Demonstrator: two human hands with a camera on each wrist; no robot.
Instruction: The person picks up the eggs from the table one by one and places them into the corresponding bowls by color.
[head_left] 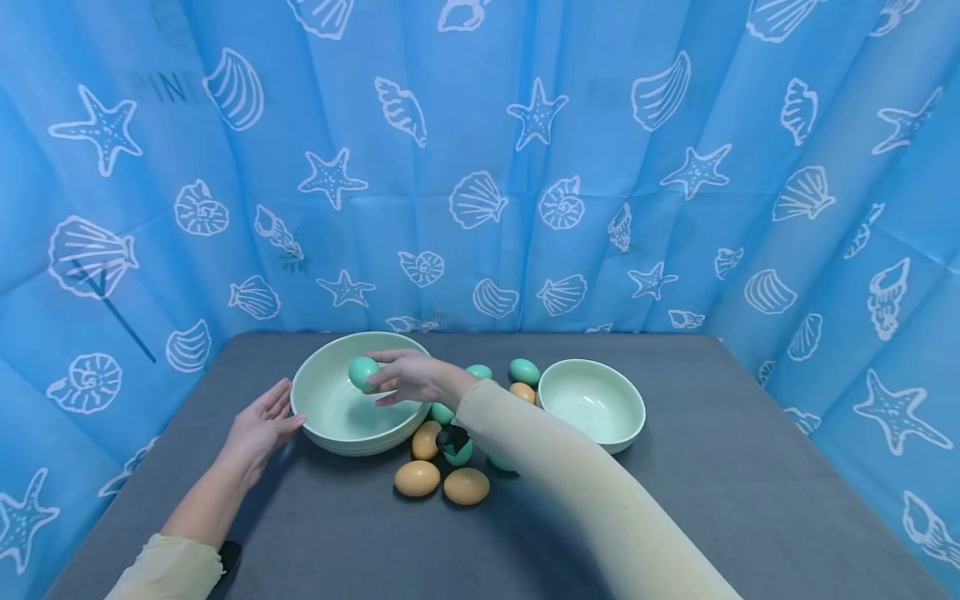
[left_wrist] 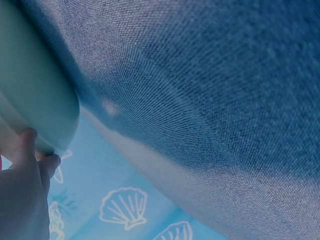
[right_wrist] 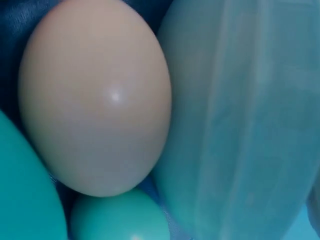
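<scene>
My right hand [head_left: 411,377] pinches a green egg [head_left: 363,373] between thumb and fingers, above the large pale green bowl [head_left: 318,406]. Against that bowl's left side rests my left hand [head_left: 257,425], its fingers extended and its thumb near the rim. The left wrist view shows fingertips [left_wrist: 27,137] right at the bowl's wall [left_wrist: 42,85]. In the right wrist view, an orange-brown egg [right_wrist: 95,100] lies close beside the bowl's outer wall [right_wrist: 240,120], with a green egg [right_wrist: 120,220] below it; the right hand's hold is out of that view.
Several brown eggs [head_left: 467,486] and green eggs [head_left: 524,371] lie on the grey table [head_left: 360,533] between the two bowls, some partly hidden by the right forearm. A smaller pale green bowl [head_left: 592,404] stands to the right. Behind the table hangs a blue seashell-patterned curtain [head_left: 480,158].
</scene>
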